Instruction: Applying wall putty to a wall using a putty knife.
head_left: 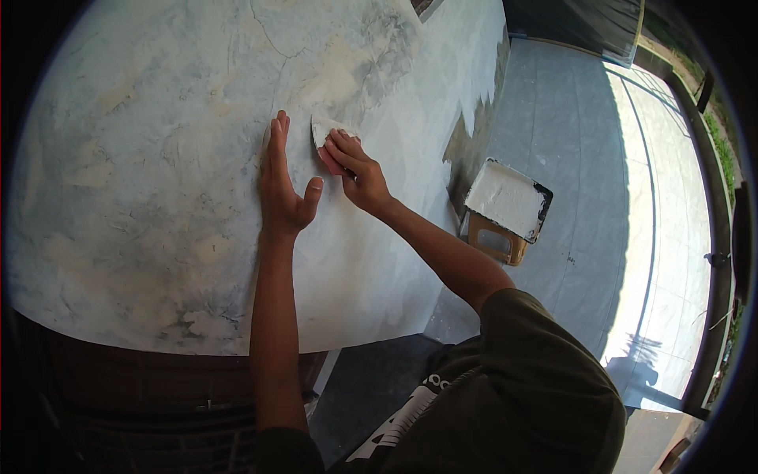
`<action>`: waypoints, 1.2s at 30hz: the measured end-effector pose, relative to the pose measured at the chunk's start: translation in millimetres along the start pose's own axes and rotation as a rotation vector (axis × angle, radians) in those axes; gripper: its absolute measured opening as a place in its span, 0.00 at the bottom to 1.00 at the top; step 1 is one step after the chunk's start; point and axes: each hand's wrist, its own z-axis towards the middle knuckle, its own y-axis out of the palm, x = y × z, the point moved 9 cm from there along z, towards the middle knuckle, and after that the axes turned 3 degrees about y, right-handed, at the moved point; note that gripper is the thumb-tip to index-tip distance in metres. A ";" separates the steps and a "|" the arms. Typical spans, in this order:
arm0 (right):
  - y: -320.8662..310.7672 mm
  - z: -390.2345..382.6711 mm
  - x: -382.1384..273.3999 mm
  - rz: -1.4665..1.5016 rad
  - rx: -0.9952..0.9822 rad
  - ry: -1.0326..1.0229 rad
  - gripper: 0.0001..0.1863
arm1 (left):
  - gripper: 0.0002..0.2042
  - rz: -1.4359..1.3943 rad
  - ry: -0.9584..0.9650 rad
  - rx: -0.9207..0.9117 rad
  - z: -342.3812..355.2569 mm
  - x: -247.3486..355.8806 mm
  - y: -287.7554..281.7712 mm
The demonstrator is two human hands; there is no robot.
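Note:
My left hand point(286, 186) rests open beside the wall point(166, 158), its fingers straight and thumb apart; whether the palm touches the surface I cannot tell. To its right, my right hand point(362, 175) grips a putty knife point(324, 129) against the wall, fingers pressed over its pinkish part and pale paste on its blade. The wall is mottled white and grey, with a thin crack above my hands and a bare grey patch at the right.
A paint tray point(505, 197) holding white material rests on a tan plastic stool point(493, 245) on the tiled floor point(568, 126) to the right. A dark draped sheet point(576, 24) is at the top right, and a low ledge point(699, 166) runs along the sunlit edge.

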 end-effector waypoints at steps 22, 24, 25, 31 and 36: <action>-9.6 -81.3 0.5 0.396 0.038 0.518 0.33 | 0.45 0.004 -0.022 -0.025 1.1 2.1 3.4; -23.1 -99.9 24.3 0.495 0.135 0.621 0.33 | 0.45 0.006 0.000 -0.020 1.9 3.9 3.7; -34.0 -95.3 25.3 0.504 0.253 0.591 0.32 | 0.45 0.009 -0.007 -0.021 1.4 3.9 2.8; -60.9 -39.7 35.7 0.295 0.300 0.572 0.30 | 0.45 0.019 -0.001 -0.025 0.1 2.5 2.8; -56.7 17.8 36.5 0.224 0.322 0.496 0.27 | 0.45 0.033 0.009 -0.037 0.6 4.6 2.3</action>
